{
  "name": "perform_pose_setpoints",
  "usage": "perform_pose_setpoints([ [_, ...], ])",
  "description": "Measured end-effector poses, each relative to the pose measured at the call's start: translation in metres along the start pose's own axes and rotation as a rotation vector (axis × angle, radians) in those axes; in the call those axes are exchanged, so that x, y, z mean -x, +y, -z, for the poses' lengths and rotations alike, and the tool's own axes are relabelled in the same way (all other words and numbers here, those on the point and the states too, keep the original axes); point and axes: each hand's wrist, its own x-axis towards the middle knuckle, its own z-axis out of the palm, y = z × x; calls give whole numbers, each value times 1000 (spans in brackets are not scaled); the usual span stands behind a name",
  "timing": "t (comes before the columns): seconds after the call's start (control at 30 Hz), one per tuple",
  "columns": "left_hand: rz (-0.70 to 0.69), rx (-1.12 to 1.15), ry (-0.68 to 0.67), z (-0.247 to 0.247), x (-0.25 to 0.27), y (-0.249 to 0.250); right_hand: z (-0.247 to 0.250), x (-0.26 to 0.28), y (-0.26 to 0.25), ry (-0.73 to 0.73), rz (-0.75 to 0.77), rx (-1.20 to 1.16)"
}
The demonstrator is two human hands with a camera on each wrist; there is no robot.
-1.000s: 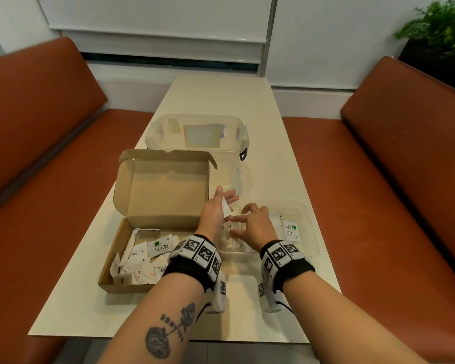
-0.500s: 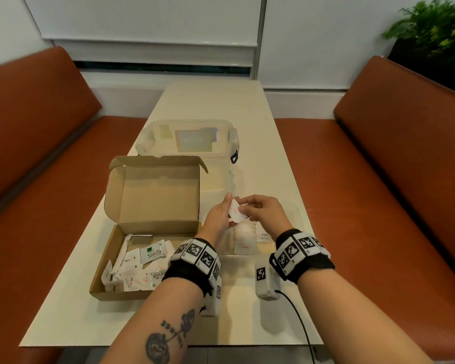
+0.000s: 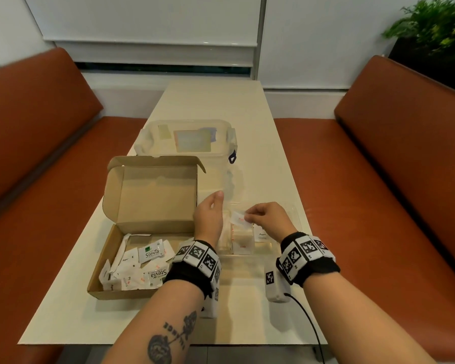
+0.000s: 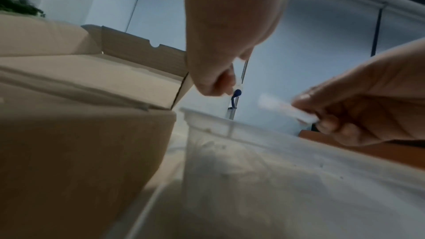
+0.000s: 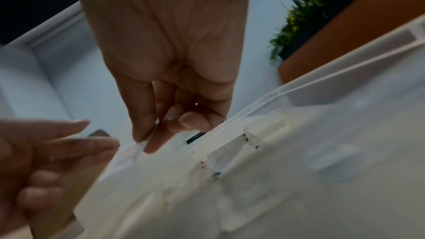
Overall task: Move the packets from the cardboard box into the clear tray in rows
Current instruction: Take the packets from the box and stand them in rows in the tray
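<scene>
Packets (image 3: 132, 264) are still mostly sitting in the cardboard box (image 3: 108, 261) at the lower left of the head view, roughly a dozen jumbled up, two reading Stevia, so I'd say the job is maybe a third done. Clear tray (image 3: 297, 219) in the middle of the frame is holding what looks like three or four laid flat, hard to count through the plastic. Right hand (image 3: 267, 219) is pinching one white packet (image 3: 238, 219) above the tray. Left hand (image 3: 209, 215) is hovering just beside it, fingers relaxed and holding nothing
</scene>
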Motion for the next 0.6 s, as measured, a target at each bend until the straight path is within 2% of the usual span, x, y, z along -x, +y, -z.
perform_pose_setpoints([
  [0.07, -69, -157, 36, 3, 0, -3, -2, 2, 6, -45, -12, 134],
  [0.17, -90, -299, -63, 2, 1, -11, -7, 5, 12, -123, -42, 234],
  [0.3, 51, -368, -127, 1, 3, -20, -14, 8, 15, -185, -45, 320],
  [0.47, 117, -373, -112, 4, 3, -22, -22, 13, 17, -149, 5, 407],
  [0.6, 88, -410, -111, 2, 5, -24, -27, 18, 20, -83, 49, 395],
])
